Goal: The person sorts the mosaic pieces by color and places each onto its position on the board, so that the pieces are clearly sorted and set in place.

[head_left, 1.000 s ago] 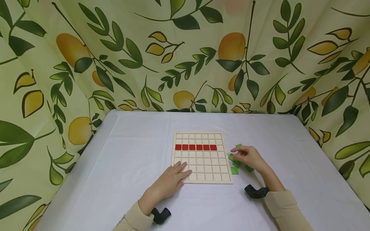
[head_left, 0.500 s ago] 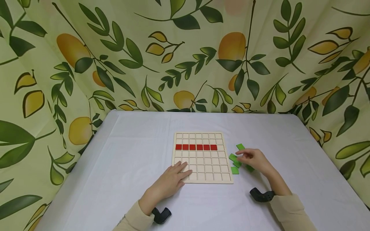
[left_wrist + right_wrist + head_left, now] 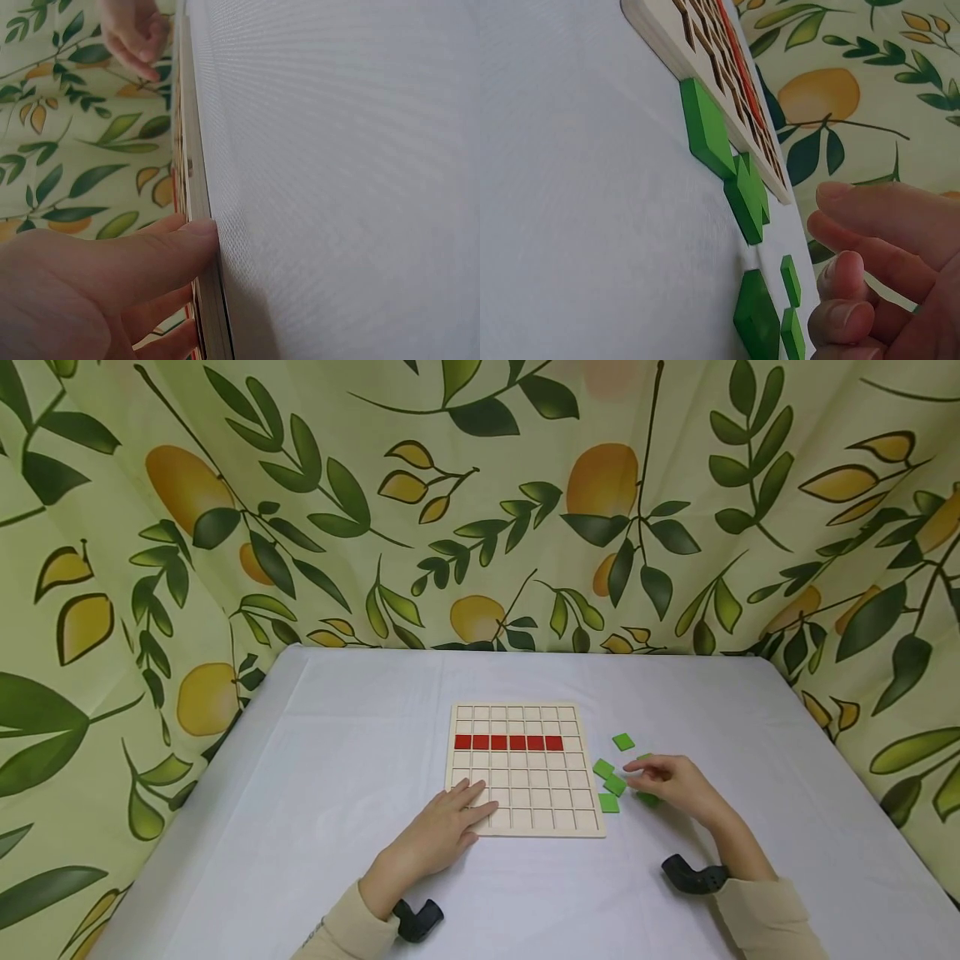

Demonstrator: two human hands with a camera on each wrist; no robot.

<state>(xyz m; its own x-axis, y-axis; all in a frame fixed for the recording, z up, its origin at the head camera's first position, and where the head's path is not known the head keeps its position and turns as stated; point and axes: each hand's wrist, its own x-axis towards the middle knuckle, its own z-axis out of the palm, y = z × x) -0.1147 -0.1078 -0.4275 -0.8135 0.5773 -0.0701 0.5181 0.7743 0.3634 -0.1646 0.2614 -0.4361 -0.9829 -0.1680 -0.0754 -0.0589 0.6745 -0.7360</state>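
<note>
A pale wooden board (image 3: 540, 777) with a grid of square recesses lies on the white table. Red square tiles (image 3: 517, 742) fill most of its third row from the far side. My left hand (image 3: 435, 831) rests on its near left corner, fingers spread over the top; in the left wrist view the thumb (image 3: 172, 251) touches the board's edge. Right of the board lie several green square tiles (image 3: 615, 785). Just above them hovers my right hand (image 3: 672, 783), fingers loosely bent; thumb and forefinger stand apart in the right wrist view, holding nothing. It partly hides some tiles.
White cloth covers the table (image 3: 360, 718). A curtain (image 3: 480, 510) printed with fruit and leaves hangs behind it and at both sides. Black devices are worn at the left wrist (image 3: 418, 920) and right wrist (image 3: 693, 875).
My right hand has drawn back to the right and nearer me, uncovering more green tiles. My left hand and the board have stayed in place.
</note>
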